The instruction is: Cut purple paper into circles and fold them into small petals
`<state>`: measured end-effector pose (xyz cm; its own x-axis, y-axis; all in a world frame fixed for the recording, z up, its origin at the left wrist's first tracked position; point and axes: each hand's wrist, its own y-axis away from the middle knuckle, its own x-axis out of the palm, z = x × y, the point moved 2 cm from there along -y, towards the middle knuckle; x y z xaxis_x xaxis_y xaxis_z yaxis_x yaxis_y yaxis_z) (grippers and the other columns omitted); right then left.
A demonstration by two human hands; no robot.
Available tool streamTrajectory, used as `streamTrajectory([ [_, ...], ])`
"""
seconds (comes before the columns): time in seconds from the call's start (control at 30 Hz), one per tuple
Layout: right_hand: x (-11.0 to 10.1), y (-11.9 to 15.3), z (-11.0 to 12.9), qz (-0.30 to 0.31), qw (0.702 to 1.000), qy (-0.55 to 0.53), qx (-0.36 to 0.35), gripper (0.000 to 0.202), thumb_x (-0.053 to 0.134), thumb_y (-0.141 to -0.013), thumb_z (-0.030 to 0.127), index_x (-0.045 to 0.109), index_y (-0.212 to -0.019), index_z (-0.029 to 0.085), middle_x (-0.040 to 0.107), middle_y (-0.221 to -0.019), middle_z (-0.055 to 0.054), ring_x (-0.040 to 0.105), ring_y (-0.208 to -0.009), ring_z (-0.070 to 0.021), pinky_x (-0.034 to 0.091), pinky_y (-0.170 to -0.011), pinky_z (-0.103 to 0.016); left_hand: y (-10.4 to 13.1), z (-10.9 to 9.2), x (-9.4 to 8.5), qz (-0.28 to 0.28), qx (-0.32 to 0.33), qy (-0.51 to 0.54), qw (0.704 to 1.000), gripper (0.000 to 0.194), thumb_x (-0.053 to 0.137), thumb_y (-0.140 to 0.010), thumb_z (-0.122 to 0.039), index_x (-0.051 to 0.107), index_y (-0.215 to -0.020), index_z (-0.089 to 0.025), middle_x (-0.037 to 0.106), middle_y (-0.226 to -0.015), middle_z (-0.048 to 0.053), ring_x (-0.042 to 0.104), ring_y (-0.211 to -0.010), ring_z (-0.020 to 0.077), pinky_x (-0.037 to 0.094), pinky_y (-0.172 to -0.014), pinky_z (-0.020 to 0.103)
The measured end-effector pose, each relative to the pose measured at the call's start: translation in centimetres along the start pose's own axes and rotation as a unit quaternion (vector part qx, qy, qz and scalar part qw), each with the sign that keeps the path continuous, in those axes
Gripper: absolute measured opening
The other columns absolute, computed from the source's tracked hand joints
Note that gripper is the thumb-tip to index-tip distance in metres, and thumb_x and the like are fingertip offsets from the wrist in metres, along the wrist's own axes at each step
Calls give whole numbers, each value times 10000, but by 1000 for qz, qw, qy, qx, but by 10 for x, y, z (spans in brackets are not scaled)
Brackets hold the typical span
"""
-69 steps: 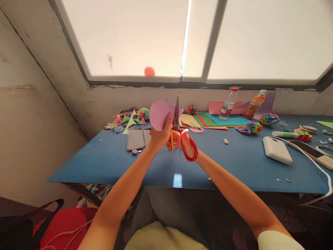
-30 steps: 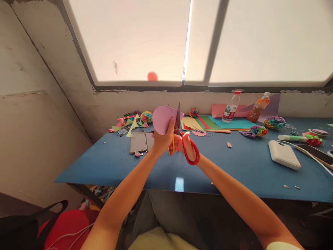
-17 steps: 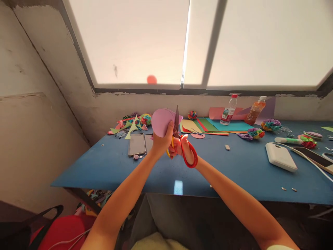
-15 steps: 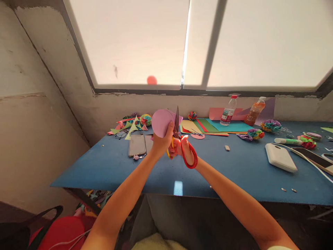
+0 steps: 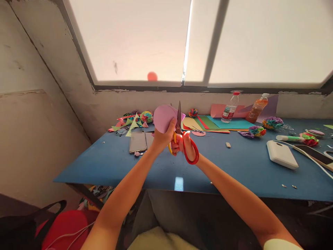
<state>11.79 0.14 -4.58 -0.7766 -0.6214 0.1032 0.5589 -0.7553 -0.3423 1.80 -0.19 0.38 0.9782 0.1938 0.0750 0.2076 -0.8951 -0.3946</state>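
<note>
Over the middle of the blue table, my left hand (image 5: 165, 137) pinches purple paper (image 5: 163, 118) with a rounded left edge, the thumb across its front. Close beside it, my right hand (image 5: 184, 143) is closed on scissors (image 5: 190, 152) with red and yellow handles. Their dark blades point up at the paper's right side and stand apart, one partly behind the paper. A corner of purple paper shows to the right of the blades.
Paper scraps (image 5: 134, 125) and a phone (image 5: 138, 141) lie left on the blue table (image 5: 104, 163). Coloured sheets (image 5: 229, 123), two bottles (image 5: 230, 108) and paper flowers (image 5: 272, 122) are at the back. A white power bank (image 5: 282, 155) rests at the right.
The scissor blades have opened wider, and a second blade tip now shows behind the paper. Both hands appear slightly higher and further right as the view shifts a little.
</note>
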Motion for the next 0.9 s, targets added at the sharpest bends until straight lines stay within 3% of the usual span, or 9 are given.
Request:
streamTrajectory([
  [0.17, 0, 2, 4, -19, 999, 19, 25, 735, 225, -622, 904, 443, -753, 214, 225, -551, 68, 227, -425, -74, 308, -408, -270, -1, -2, -1, 14, -2, 16, 1000, 333, 679, -689, -447, 529, -579, -171, 470, -472, -21, 503, -531, 105, 392, -542, 228],
  [0.4, -2, 3, 1, -60, 998, 1, 25, 741, 337, -570, 910, 457, -730, 196, 234, -513, 94, 198, -397, -44, 262, -374, -217, -3, -3, -4, 46, 7, 31, 998, 419, 633, -726, -475, 431, -509, -180, 390, -458, -39, 387, -458, 66, 331, -479, 222],
  [0.63, -5, 4, 3, -84, 996, 21, 31, 663, 402, -633, 848, 432, -695, 189, 231, -480, 108, 160, -364, -26, 179, -315, -170, -10, 1, -3, 72, 17, 56, 996, 461, 607, -741, -472, 345, -492, -186, 328, -446, -57, 303, -417, 43, 256, -420, 213],
  [0.8, -6, 5, 2, -78, 995, 34, 53, 636, 379, -687, 818, 440, -703, 186, 221, -464, 112, 164, -353, -27, 203, -316, -168, -12, 3, -7, 29, 43, 83, 995, 391, 567, -775, -395, 403, -491, -183, 383, -424, -41, 355, -399, 59, 291, -410, 217],
  [0.9, -5, 5, 2, -48, 997, 34, 58, 653, 335, -701, 822, 464, -722, 182, 317, -476, 83, 280, -350, -50, 301, -318, -198, -16, 4, -11, -19, 68, 74, 995, 333, 579, -765, -406, 487, -543, -176, 463, -432, -21, 407, -399, 75, 299, -395, 217],
])
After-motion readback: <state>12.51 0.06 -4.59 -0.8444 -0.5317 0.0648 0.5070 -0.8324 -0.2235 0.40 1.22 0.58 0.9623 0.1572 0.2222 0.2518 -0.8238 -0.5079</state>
